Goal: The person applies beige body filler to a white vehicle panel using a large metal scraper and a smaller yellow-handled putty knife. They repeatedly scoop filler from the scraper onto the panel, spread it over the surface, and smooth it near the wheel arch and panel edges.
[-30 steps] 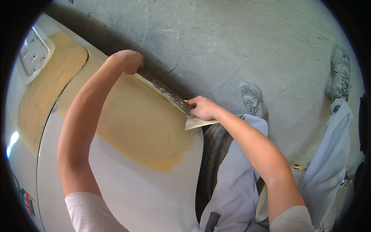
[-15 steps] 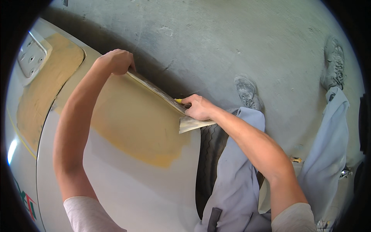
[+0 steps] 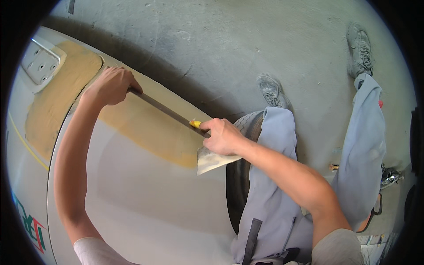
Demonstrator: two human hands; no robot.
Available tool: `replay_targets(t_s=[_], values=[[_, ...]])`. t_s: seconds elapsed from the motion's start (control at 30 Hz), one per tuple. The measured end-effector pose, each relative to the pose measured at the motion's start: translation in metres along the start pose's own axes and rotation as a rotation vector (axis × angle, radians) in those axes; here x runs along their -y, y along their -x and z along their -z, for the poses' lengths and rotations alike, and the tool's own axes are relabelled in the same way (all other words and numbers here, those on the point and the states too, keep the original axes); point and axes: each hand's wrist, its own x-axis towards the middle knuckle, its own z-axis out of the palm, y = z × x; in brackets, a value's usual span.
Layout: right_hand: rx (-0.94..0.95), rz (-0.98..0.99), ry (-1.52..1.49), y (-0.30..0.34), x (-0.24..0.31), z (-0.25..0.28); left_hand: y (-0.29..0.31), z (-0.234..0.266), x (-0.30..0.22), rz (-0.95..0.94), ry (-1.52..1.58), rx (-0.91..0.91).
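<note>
Left hand [image 3: 109, 87] grips 1 end of 1 long strip [image 3: 163, 108]; right hand [image 3: 224, 137] clasps the other, plus 1 yellow-tipped scraper [image 3: 213, 161]. 2 shoes [image 3: 270, 90], 1 tire [image 3: 238, 179].

Left sleeve [image 3: 99, 251]: short, pale heathered grey, its hem circling the upper arm.
Right sleeve [image 3: 338, 247]: short too, of similar grey cloth with a plain hem.
Left hand [image 3: 115, 86]: bare, as is the forearm.
Right hand [image 3: 223, 137]: bare, likewise up to the sleeve.
Trousers [image 3: 271, 163]: pale blue-grey, loose, softly creased along both legs.
Dark strip [image 3: 251, 240]: narrow, charcoal, straight-edged, lying on the trouser front.
Left shoe [image 3: 270, 90]: grey lace-up, rounded toe.
Right shoe [image 3: 361, 51]: matching grey, laces crossing the top, surface looking dusty.
</note>
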Motion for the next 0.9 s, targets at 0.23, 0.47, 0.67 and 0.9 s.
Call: replay_targets(t_s=[0.23,0.47,0.67,0.9], values=[[-0.081,0.083,0.043,0.056,0.027,-0.038,0.076,0.012,-0.020,-0.008,0.022,-0.123],[-0.050,0.130,0.024,0.095,0.047,-0.063,0.135,0.022,-0.035,-0.030,0.054,-0.152],[0.029,0.124,-0.008,0.108,0.050,-0.059,0.152,0.033,-0.048,0.019,0.044,-0.082],[0.001,0.227,0.113,0.090,0.033,0.013,0.132,0.064,-0.067,-0.036,-0.028,-0.064]])
